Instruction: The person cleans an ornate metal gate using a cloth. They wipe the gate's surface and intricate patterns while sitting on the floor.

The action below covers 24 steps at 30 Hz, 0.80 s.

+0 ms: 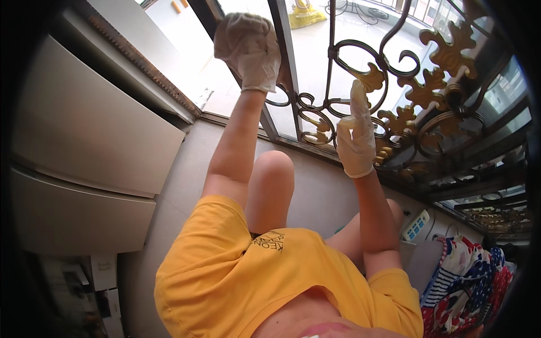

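Note:
My left hand (261,69), in a whitish disposable glove, grips a bunched greyish cloth (241,36). It presses the cloth against the dark metal frame (284,42) of a glazed door. My right hand (357,135) wears a similar glove. Its fingers extend upward and the thumb bends away with a small gap. The fingertips reach a gold-coloured metal leaf (372,78) on the wrought-iron scrollwork (384,61); whether they touch it is unclear. I see nothing held in that hand.
A pale two-door refrigerator (97,118) stands at left. The door's bottom rail (310,150) crosses ahead of my knees. On the right are a power strip (416,226) and patterned fabric (460,279). Beyond the glass lies a yellow bag (306,17).

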Each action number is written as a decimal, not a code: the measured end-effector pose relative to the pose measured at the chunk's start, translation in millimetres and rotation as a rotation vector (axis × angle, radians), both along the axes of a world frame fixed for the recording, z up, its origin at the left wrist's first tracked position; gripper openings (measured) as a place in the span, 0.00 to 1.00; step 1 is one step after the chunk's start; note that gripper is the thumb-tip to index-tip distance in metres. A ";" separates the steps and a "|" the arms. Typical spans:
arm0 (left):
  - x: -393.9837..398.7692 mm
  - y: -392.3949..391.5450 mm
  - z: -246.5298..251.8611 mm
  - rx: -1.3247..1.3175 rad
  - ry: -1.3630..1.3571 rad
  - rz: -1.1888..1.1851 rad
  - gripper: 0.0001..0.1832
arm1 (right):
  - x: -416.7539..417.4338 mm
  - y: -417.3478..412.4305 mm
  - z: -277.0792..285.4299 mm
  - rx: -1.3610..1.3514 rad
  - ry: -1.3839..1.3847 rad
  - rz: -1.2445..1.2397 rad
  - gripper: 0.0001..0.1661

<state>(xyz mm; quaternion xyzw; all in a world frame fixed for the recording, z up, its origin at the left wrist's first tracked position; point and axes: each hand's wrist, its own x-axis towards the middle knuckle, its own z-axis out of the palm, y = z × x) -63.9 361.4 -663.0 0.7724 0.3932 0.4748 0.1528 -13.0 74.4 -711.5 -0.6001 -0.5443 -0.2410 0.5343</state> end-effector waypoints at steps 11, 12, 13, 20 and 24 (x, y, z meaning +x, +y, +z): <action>-4.2 -82.5 -34.3 -0.520 -0.184 -0.106 0.22 | 10.1 -34.2 8.6 0.065 0.028 -0.083 0.41; -24.2 -104.3 -8.0 -0.593 -0.235 -0.178 0.19 | 5.3 -35.9 13.5 0.072 0.054 -0.077 0.39; -37.3 -109.8 6.4 -0.658 -0.288 -0.240 0.16 | -0.4 -32.7 17.0 0.088 0.053 -0.050 0.38; -51.4 -180.8 0.4 -0.347 -0.540 -0.934 0.06 | 4.9 -44.2 8.5 0.100 0.114 -0.149 0.36; -7.2 -174.3 34.6 0.266 0.166 -0.667 0.14 | 12.8 -48.4 14.7 0.152 0.111 -0.235 0.34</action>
